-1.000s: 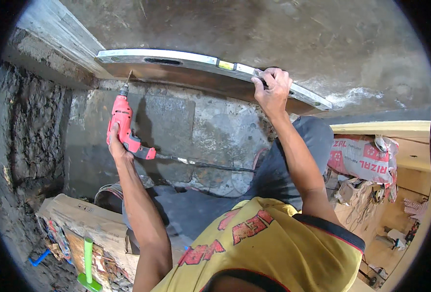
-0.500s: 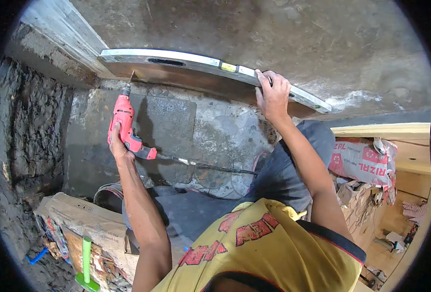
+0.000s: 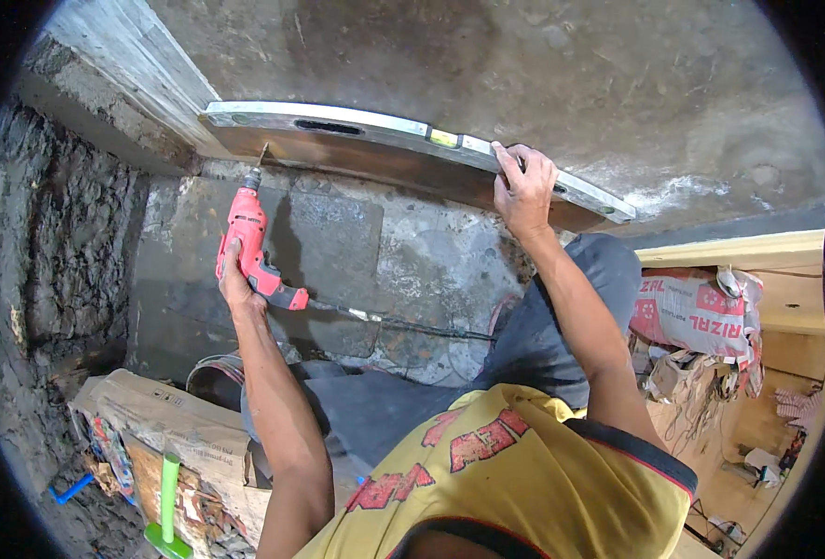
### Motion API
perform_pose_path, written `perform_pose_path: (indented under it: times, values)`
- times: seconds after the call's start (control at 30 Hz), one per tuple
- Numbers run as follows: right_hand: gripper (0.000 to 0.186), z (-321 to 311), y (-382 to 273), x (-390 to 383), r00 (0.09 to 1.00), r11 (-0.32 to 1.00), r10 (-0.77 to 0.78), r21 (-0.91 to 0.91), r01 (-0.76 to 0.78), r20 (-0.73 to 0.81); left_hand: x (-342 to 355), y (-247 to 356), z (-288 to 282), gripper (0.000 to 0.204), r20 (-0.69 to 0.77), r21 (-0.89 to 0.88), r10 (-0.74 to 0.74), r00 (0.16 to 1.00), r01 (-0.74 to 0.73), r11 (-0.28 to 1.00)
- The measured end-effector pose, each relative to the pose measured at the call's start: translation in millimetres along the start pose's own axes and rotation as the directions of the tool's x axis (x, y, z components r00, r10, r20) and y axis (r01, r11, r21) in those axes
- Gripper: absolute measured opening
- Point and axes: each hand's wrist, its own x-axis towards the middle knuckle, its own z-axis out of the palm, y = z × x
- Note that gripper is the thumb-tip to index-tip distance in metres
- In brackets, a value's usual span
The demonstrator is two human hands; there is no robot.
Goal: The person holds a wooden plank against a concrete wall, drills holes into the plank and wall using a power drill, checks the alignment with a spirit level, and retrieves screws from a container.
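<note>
My left hand (image 3: 236, 279) is wrapped round the grip of a red power drill (image 3: 246, 228). The drill's bit (image 3: 263, 155) points at the low brown board (image 3: 375, 163) along the base of the wall; whether the tip touches it I cannot tell. A long silver spirit level (image 3: 375, 122) lies along the board's upper edge, with a yellow vial (image 3: 443, 138) near its middle. My right hand (image 3: 526, 186) grips the level right of that vial, its fingers over the top edge. From the drill's handle a dark cord (image 3: 422, 325) runs right to my leg.
Rough dark masonry (image 3: 49, 261) rises on the left. A cardboard box (image 3: 165, 419), a round bucket (image 3: 215, 374) and a green-handled tool (image 3: 168, 498) are at the lower left. On the right lies a red and white sack (image 3: 687, 312) beside a wooden frame (image 3: 739, 247).
The drill and my left hand have shifted slightly right and down in the picture, as has the level's left end. My right hand keeps its hold on the level.
</note>
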Motion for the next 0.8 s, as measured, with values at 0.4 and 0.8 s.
perform_pose_path:
  times: [0.4, 0.8]
  values:
    - [0.058, 1.7, 1.6, -0.5, 0.999, 1.0, 0.03, 0.007, -0.03, -0.016, 0.4, 0.9, -0.1, 0.043, 0.026, 0.045, -0.01, 1.0, 0.009, 0.999]
    - [0.055, 6.0, -2.2, -3.5, 0.998, 0.997, 0.064, -0.038, -0.064, -0.008, -2.3, -1.9, 2.3, 0.054, -0.027, -0.01, 0.011, 1.0, -0.011, 1.0]
